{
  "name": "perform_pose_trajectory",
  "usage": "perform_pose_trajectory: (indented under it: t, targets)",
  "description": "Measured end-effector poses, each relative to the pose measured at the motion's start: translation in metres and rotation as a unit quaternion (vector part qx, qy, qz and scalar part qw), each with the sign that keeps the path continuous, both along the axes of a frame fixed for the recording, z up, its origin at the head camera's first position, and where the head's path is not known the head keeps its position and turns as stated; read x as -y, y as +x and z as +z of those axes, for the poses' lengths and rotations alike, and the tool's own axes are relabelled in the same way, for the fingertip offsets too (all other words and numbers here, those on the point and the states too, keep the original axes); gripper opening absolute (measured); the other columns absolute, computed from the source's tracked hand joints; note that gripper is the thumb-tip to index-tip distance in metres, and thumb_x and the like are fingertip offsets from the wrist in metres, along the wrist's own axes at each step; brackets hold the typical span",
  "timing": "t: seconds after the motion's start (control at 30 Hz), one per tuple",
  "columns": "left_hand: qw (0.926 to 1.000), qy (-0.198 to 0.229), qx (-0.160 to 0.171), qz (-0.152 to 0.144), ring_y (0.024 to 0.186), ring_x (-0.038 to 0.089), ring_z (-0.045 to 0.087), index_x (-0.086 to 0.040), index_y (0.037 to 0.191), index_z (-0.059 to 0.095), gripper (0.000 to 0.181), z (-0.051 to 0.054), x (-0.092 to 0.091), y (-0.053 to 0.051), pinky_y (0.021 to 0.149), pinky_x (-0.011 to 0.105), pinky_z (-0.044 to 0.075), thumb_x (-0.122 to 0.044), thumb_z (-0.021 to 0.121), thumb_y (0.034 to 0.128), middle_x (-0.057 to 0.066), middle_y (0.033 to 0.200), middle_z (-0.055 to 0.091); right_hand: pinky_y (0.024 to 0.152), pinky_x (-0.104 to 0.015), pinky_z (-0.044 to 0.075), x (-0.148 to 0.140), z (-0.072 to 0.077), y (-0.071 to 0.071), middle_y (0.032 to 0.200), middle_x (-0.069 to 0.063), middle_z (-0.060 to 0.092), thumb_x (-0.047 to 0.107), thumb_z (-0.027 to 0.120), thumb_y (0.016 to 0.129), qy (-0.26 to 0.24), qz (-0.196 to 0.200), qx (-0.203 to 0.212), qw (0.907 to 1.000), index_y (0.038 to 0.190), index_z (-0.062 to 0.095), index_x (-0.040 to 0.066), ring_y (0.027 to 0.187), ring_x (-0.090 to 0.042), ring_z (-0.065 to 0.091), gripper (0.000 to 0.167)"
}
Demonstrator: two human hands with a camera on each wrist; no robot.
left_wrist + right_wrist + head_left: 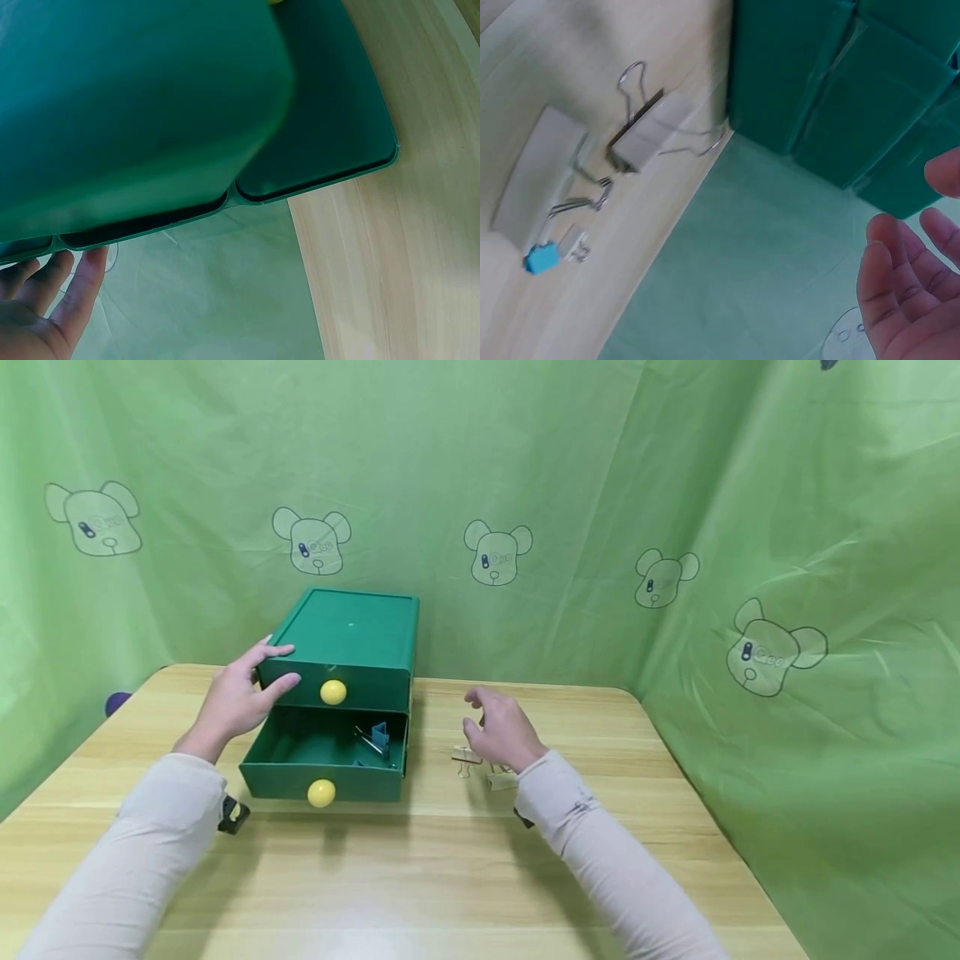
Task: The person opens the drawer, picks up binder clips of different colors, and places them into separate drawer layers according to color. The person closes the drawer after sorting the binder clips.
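Head view: a green drawer unit stands on the wooden table, left of the middle, its upper drawer closed and its lower drawer pulled out. Each drawer has a round yellow knob on its front. Inside the lower drawer, toward its right side, lies a blue binder clip with a few smaller pieces too hard to make out.

The person's left hand rests at the unit's left front corner, its fingers spread and nearly straight, one across the top, the thumb against the upper drawer's front. The left wrist view shows other fingertips touching the unit's edge.

To the right of the unit, the right hand hangs above the table, loosely curved with a wide gap between thumb and fingers, holding nothing. Beneath and near it, the right wrist view shows two large pale clips, lying apart, and a small white clip just beside a small blue clip.

Light sleeves cover both forearms. Behind the wooden table and along its right side hangs a green curtain printed with bear heads.
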State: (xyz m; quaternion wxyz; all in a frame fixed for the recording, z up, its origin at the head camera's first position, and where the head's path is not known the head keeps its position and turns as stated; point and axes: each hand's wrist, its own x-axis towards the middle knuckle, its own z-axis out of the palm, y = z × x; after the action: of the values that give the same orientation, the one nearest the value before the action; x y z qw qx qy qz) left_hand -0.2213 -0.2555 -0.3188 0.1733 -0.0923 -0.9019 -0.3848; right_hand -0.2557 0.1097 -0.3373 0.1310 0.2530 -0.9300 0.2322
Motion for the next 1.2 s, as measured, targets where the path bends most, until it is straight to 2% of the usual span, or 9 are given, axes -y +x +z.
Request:
perform_pose_trajectory:
  t: [0.17,0.37,0.53,0.77,0.97,1.1,1.2]
  targets:
    - [1.0000,0.000,0.000,-0.001,0.133,0.054,0.028,-0.007,0.144,0.045,0.055,0.000,0.000,0.000,0.101,0.066,0.030,-0.035,0.059,0.0976,0.023,0.156,0.020,0.073,-0.035,0.054,-0.013,-0.004,-0.006,0.109,-0.016,0.063,0.012,0.063,0.089,-0.008,-0.019,0.016,0.9996,0.118,0.059,0.000,0.084,-0.027,0.064,0.032]
    - [1.0000,-0.002,0.000,0.000,0.133,0.054,0.029,-0.008,0.144,0.045,0.056,0.001,0.000,0.000,0.101,0.066,0.031,-0.036,0.059,0.0975,0.022,0.156,0.020,0.077,-0.037,0.054,-0.030,-0.015,-0.016,0.110,-0.017,0.063,0.012,0.060,0.091,0.003,-0.050,0.042,0.9978,0.117,0.060,0.001,0.084,-0.022,0.063,0.028]
    - [1.0000,-0.003,-0.001,-0.001,0.133,0.054,0.029,-0.008,0.144,0.045,0.055,0.000,0.000,-0.001,0.101,0.066,0.031,-0.035,0.059,0.0975,0.023,0.156,0.021,0.080,-0.041,0.053,-0.044,-0.025,-0.023,0.107,-0.018,0.063,0.010,0.061,0.090,0.012,-0.066,0.072,0.9951,0.116,0.061,0.000,0.092,-0.029,0.061,0.027]
    - [1.0000,-0.005,-0.005,0.000,0.132,0.054,0.030,-0.007,0.143,0.046,0.055,0.000,0.000,0.000,0.100,0.066,0.031,-0.035,0.059,0.0975,0.024,0.155,0.022,0.079,-0.043,0.053,-0.058,-0.041,-0.028,0.102,-0.018,0.063,0.009,0.063,0.088,0.058,-0.087,0.113,0.9881,0.116,0.060,0.000,0.088,-0.031,0.062,0.030]
    - [0.9998,-0.004,-0.018,0.001,0.131,0.054,0.032,-0.005,0.141,0.049,0.054,-0.001,0.000,-0.001,0.100,0.066,0.032,-0.035,0.060,0.0971,0.024,0.154,0.025,0.077,-0.042,0.052,-0.067,-0.056,-0.035,0.093,-0.015,0.063,0.006,0.063,0.086,0.110,-0.103,0.156,0.9762,0.121,0.060,0.000,0.081,-0.026,0.060,0.035]
    - [0.9998,-0.003,-0.020,0.000,0.131,0.054,0.032,-0.005,0.140,0.049,0.053,-0.002,0.000,-0.001,0.100,0.066,0.032,-0.034,0.060,0.0970,0.024,0.154,0.025,0.082,-0.043,0.051,-0.071,-0.060,-0.035,0.110,-0.022,0.064,0.002,0.063,0.085,0.127,-0.099,0.191,0.9684,0.123,0.059,-0.001,0.080,-0.026,0.059,0.039]
    - [0.9998,-0.005,-0.017,0.000,0.131,0.054,0.031,-0.006,0.141,0.049,0.054,-0.002,0.000,-0.001,0.100,0.066,0.032,-0.035,0.060,0.0971,0.023,0.155,0.024,0.088,-0.045,0.050,-0.073,-0.061,-0.035,0.123,-0.026,0.059,0.000,0.063,0.083,0.138,-0.094,0.200,0.9655,0.123,0.060,-0.001,0.091,-0.030,0.060,0.040]
